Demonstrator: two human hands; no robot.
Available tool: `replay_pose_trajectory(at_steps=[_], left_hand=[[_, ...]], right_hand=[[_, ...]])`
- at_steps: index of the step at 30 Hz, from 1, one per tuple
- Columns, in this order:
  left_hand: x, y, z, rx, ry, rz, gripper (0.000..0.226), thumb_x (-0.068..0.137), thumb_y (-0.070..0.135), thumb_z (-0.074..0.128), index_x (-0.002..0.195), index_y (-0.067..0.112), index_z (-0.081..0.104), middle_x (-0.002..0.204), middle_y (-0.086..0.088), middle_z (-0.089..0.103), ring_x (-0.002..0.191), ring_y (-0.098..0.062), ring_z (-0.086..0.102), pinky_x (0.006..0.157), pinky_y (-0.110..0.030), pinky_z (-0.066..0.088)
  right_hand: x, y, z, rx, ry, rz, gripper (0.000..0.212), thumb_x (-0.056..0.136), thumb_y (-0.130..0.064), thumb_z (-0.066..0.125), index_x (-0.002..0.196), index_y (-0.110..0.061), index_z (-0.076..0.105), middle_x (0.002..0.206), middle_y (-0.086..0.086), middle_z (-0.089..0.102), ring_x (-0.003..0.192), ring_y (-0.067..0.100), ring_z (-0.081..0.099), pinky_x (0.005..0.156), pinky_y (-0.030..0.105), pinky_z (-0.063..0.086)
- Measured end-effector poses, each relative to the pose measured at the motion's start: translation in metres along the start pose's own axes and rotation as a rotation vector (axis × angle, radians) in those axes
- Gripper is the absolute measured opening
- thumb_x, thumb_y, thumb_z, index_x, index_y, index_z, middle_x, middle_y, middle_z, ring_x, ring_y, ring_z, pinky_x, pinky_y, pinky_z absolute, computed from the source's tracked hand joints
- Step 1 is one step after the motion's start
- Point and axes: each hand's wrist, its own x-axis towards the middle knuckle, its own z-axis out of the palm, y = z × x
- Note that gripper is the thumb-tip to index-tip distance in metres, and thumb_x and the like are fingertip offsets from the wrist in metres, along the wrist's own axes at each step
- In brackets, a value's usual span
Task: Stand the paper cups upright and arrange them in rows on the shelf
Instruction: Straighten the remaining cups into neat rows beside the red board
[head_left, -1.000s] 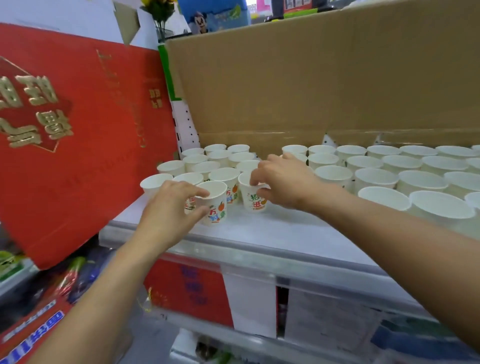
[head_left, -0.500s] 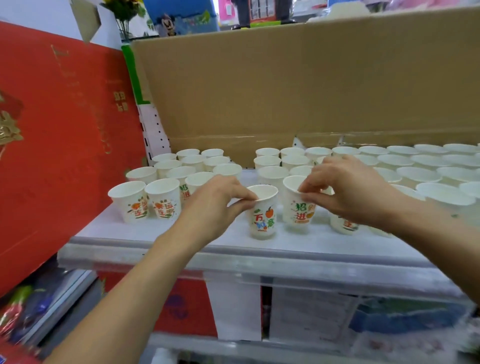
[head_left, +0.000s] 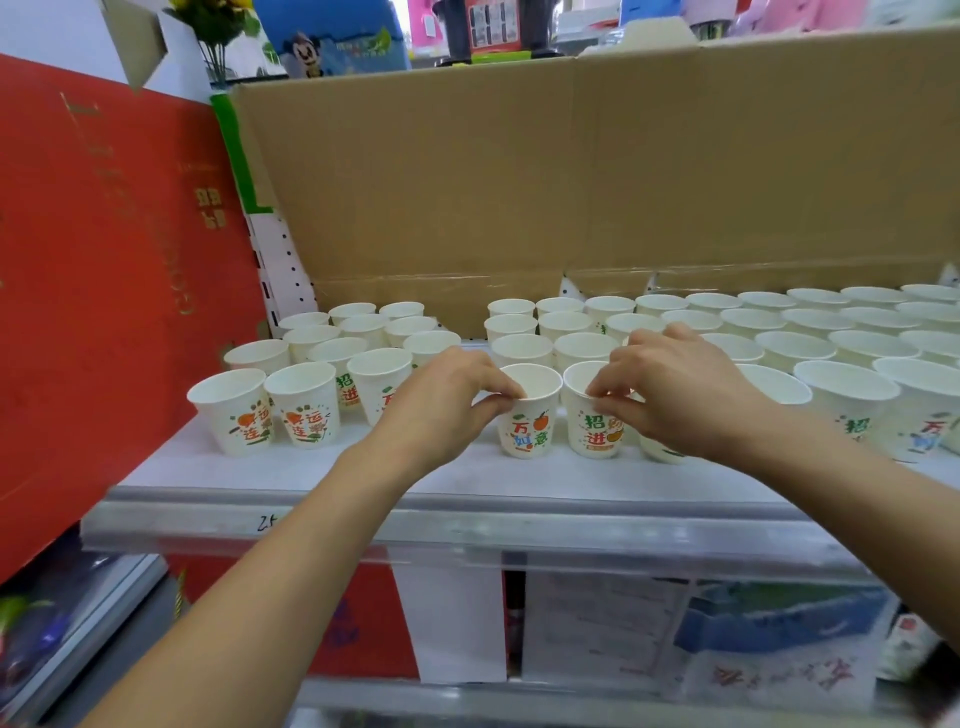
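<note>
Several white paper cups with coloured print stand upright on the white shelf (head_left: 291, 475). My left hand (head_left: 441, 410) pinches the rim of one front cup (head_left: 530, 421), which stands on the shelf. Right beside it, my right hand (head_left: 675, 389) pinches the rim of a second front cup (head_left: 592, 426), also upright. A left group of cups (head_left: 306, 400) stands apart from the two held cups by a gap in the front row. Rows of cups (head_left: 779, 332) fill the shelf to the right; my right hand partly hides a few of them.
A brown cardboard sheet (head_left: 571, 182) stands behind the cups as a back wall. A large red box (head_left: 104, 291) leans at the shelf's left end. The shelf's grey front rail (head_left: 467, 525) runs below my wrists; more goods lie on the lower shelf.
Both hands have carried their cups rightward from the left group to the front middle of the shelf. The view has shifted right with them.
</note>
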Motion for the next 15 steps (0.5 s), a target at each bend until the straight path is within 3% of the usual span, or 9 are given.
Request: replay_pose_trajectory(at_steps=[4,9,12,15], left_hand=[[-0.003,-0.001,0.000,-0.002,0.018,-0.012,0.030,0.090,0.037,0.064,0.120,0.034,0.066,0.125,0.012,0.060,0.115,-0.009,0.048,0.095,-0.036,0.046],[-0.007,0.005,0.003,-0.045,0.116,0.029,0.043,0.089,0.045,0.060,0.131,0.036,0.056,0.135,0.014,0.051,0.124,-0.007,0.041,0.101,-0.032,0.040],[-0.003,0.012,0.012,-0.055,0.140,0.062,0.047,0.089,0.045,0.062,0.134,0.035,0.053,0.139,0.011,0.050,0.129,-0.010,0.039,0.106,-0.036,0.037],[0.000,0.020,0.023,-0.051,0.118,0.078,0.053,0.088,0.045,0.063,0.138,0.036,0.048,0.145,0.010,0.045,0.134,-0.011,0.035,0.110,-0.042,0.034]], right_hand=[[-0.004,0.006,-0.004,0.146,0.083,0.034,0.029,0.091,-0.042,0.056,0.118,-0.034,0.064,0.106,-0.009,0.063,0.103,0.017,0.053,0.084,0.033,0.033],[-0.032,0.041,-0.017,0.379,0.335,0.227,0.026,0.086,-0.037,0.059,0.107,-0.026,0.071,0.099,-0.003,0.066,0.093,0.020,0.057,0.083,0.044,0.046],[-0.058,0.051,-0.008,0.322,0.287,0.250,0.040,0.088,-0.055,0.052,0.115,-0.029,0.067,0.114,-0.003,0.064,0.108,0.022,0.055,0.092,0.050,0.044],[-0.073,0.050,0.011,0.207,0.125,0.225,0.058,0.085,-0.068,0.037,0.132,-0.037,0.052,0.137,-0.006,0.051,0.126,0.020,0.043,0.102,0.047,0.036]])
